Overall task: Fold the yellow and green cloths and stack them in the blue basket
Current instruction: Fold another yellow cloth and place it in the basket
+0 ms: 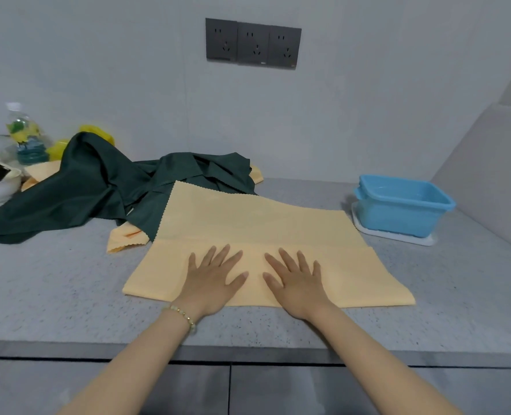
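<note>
— Yellow cloth lies flat on the grey counter near us, and its near part is folded over. Where are our hands?
— We press both on the fold. Our left hand and right hand lie side by side, fingers straight and spread, holding nothing.
— And the green cloth?
— Bunched up at the far left (one corner lies under the yellow one). The blue basket sits at the far right, apart from both.
</note>
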A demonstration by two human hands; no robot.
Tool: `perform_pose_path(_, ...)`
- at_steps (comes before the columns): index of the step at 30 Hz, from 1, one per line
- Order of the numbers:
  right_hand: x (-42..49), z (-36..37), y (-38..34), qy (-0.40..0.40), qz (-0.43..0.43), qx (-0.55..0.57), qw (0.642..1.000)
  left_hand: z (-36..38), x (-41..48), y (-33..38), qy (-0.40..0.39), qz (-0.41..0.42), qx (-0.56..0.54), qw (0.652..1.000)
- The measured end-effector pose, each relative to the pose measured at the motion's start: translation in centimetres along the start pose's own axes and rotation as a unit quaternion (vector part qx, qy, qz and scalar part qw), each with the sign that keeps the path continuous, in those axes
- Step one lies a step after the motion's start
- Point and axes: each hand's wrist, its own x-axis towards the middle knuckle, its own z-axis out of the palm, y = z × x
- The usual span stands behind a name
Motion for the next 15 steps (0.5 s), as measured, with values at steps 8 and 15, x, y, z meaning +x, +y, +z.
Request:
perform_pose_path(8, -2.3, -1.6, 7.0, 0.015, 0.081, -0.005, 0.997, -1.5, 0.3, -6.4, 0.015, -0.088, -0.001, 0.996)
perform_pose_path(15, -3.7, -2.7, 11.1, 0.013, 0.139, -0.016, 0.990, -2.0, 0.0, -6.8, 0.014, -0.104, 0.002, 0.994)
